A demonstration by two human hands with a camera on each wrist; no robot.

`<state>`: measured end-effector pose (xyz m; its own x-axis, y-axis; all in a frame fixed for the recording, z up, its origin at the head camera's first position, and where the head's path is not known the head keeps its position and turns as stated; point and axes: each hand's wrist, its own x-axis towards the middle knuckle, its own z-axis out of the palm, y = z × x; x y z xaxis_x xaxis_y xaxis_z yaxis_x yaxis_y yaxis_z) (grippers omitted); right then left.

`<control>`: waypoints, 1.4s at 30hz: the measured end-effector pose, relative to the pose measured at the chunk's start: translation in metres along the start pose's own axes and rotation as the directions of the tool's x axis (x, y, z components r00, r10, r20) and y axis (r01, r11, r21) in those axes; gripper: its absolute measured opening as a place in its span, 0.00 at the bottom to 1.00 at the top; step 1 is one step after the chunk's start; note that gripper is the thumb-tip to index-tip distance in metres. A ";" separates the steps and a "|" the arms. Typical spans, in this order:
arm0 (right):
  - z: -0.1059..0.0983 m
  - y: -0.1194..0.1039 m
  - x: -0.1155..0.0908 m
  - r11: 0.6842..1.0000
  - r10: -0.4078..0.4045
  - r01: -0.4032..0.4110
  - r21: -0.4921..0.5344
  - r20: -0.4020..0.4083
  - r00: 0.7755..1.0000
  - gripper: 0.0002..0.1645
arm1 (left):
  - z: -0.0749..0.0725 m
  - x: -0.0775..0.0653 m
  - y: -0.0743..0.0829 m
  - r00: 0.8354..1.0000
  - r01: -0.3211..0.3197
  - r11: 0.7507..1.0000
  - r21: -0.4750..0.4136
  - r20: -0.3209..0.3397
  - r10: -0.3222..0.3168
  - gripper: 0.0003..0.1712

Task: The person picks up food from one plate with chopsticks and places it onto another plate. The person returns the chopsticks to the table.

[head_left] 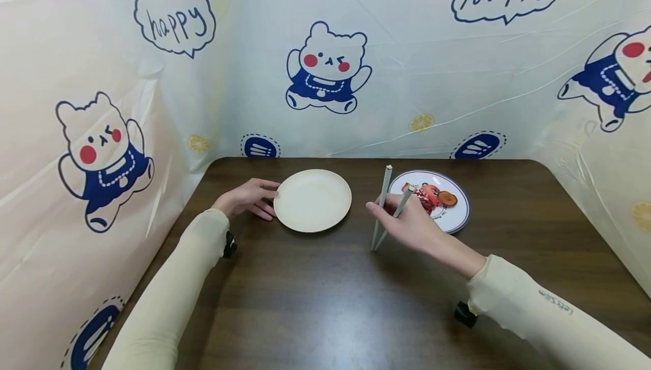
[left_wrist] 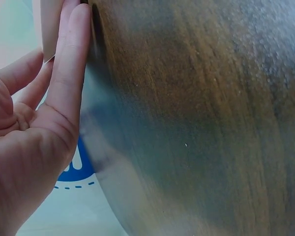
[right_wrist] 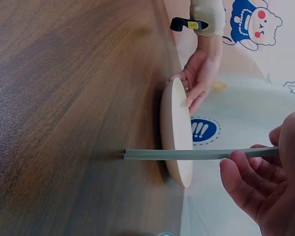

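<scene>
"Your left hand (head_left: 249, 197) pinches the rim of the cream plate (head_left: 312, 200); your right hand (head_left: 411, 222) grips two chopsticks (head_left: 385, 186) beside the blue-rimmed plate (head_left: 454, 220)."

"What's on that one?"

"Red food pieces (head_left: 431, 195) and a brown slice (head_left: 448, 198); your right hand hides part. Whether your chopsticks touch the table (head_left: 285, 285), I cannot tell."

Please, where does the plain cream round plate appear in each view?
Head: plain cream round plate, just left of centre.
Left wrist: only an edge, top left.
Right wrist: slightly right of centre, nearly edge-on.
Shared landmark: the person's bare left hand, touching its rim.
</scene>
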<state>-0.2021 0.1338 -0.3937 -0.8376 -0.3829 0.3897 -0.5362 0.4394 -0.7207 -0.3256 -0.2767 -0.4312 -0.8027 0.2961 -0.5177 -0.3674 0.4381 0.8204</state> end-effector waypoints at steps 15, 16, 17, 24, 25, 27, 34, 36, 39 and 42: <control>-0.002 0.002 -0.002 0.997 0.063 -0.065 0.037 0.051 0.997 0.05 | 0.001 0.003 -0.004 1.000 -0.002 1.000 -0.010 -0.007 0.002 0.33; -0.003 0.001 -0.003 0.995 0.082 -0.085 0.043 0.060 0.995 0.05 | 0.001 0.003 -0.004 1.000 -0.003 1.000 -0.009 -0.005 0.003 0.33; -0.003 0.001 -0.003 0.994 0.098 -0.101 0.050 0.068 0.993 0.06 | 0.001 0.003 -0.005 1.000 -0.001 1.000 -0.010 -0.007 0.001 0.33; -0.007 0.000 -0.006 0.981 0.163 -0.170 0.093 0.074 0.984 0.08 | 0.000 0.004 -0.006 1.000 -0.006 1.000 0.001 -0.005 0.006 0.34; -0.007 0.000 -0.007 0.979 0.173 -0.178 0.095 0.064 0.983 0.08 | 0.000 0.004 -0.006 1.000 -0.008 1.000 0.002 -0.003 0.008 0.34; -0.009 0.000 -0.007 0.976 0.192 -0.196 0.097 0.048 0.980 0.10 | 0.000 0.003 -0.005 1.000 -0.008 1.000 0.002 -0.002 0.008 0.34; -0.012 0.001 -0.005 0.965 0.231 -0.229 0.130 -0.007 0.973 0.16 | 0.001 0.000 -0.001 1.000 -0.007 1.000 -0.001 -0.008 0.007 0.33; -0.012 0.002 -0.005 0.958 0.245 -0.240 0.158 -0.018 0.969 0.16 | 0.001 0.000 0.000 1.000 -0.005 1.000 -0.004 -0.011 0.005 0.33; -0.013 0.004 -0.005 0.946 0.265 -0.254 0.201 -0.028 0.964 0.17 | 0.001 0.001 -0.001 1.000 -0.004 1.000 -0.003 -0.013 0.004 0.33; -0.015 0.008 -0.004 0.937 0.273 -0.259 0.234 -0.027 0.962 0.17 | 0.001 0.001 -0.002 1.000 -0.004 1.000 0.006 -0.010 0.005 0.34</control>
<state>-0.2041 0.1508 -0.3923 -0.9545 -0.2266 0.1937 -0.2609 0.3207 -0.9105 -0.3253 -0.2766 -0.4335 -0.8091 0.2894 -0.5114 -0.3612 0.4415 0.8213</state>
